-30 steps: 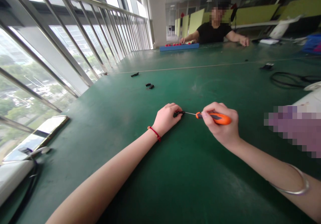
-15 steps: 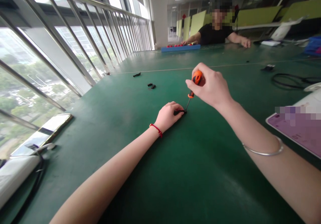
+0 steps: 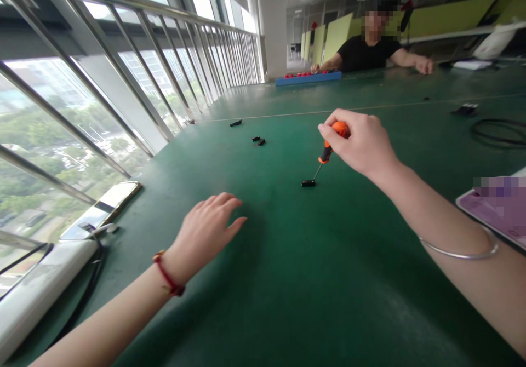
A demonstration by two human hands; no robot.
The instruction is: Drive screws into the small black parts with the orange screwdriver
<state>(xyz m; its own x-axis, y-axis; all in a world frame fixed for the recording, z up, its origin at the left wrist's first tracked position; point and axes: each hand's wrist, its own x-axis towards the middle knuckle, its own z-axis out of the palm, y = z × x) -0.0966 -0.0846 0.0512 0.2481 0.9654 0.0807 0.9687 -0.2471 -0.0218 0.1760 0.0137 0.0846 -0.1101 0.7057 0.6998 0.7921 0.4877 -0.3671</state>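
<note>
My right hand is closed round the orange and black handle of a screwdriver. The screwdriver leans, its thin shaft running down to the right end of a small black part on the green table. Whether the tip sits in a screw is too small to tell. Off to the left, my left hand hovers over the table, empty, with thumb and fingers apart. A red bracelet circles that wrist, and a silver bangle is on my right forearm.
Small black pieces and another dark piece lie farther back. A phone and white power strip line the left edge by the railing. A purple-screened device lies right. Across the table, a person sits behind a blue tray.
My left hand has let go of the black part and moved left toward me, its fingers opening. My right hand still holds the screwdriver at the part. The view has shifted slightly.
</note>
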